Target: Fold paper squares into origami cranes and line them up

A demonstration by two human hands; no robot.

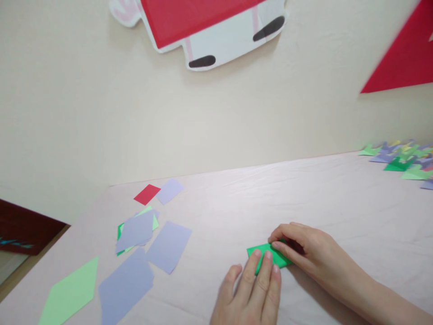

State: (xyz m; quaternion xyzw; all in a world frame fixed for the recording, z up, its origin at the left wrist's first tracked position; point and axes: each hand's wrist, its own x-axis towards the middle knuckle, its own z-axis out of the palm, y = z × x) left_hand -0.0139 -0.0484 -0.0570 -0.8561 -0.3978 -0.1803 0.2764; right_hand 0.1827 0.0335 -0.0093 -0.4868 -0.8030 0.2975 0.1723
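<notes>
While a pale pinkish cloth with faint wrinkles covers the surface (209,293), a cream wall (219,117) rises along its far edge, carrying a white-and-red cutout (223,43) with two black ovals, and a red pointed piece (402,54) at the upper right. Beyond the slanting left edge, a dark reddish-brown panel (30,225) shows lower down. On the surface's left side lie a red sheet (147,194) touching a pale lilac sheet (171,191), an overlapping pile of purple and green sheets (135,229), a single purple sheet (171,246), a larger purple sheet (126,289) and a light green sheet (71,291), the last running out of view at the bottom. At the far right, close to the wall, sits a cluster of folded paper pieces (402,162) in greens, purple and yellow. A folded green paper (280,258) lies right of centre, near the bottom, well apart from both groups; a broad stretch of cloth spreads between it and the wall. The left hand (250,293) lays loosely extended fingers on its near side, their grip not closed around anything; the right hand (313,253) pinches its far edge between thumb and forefinger.
</notes>
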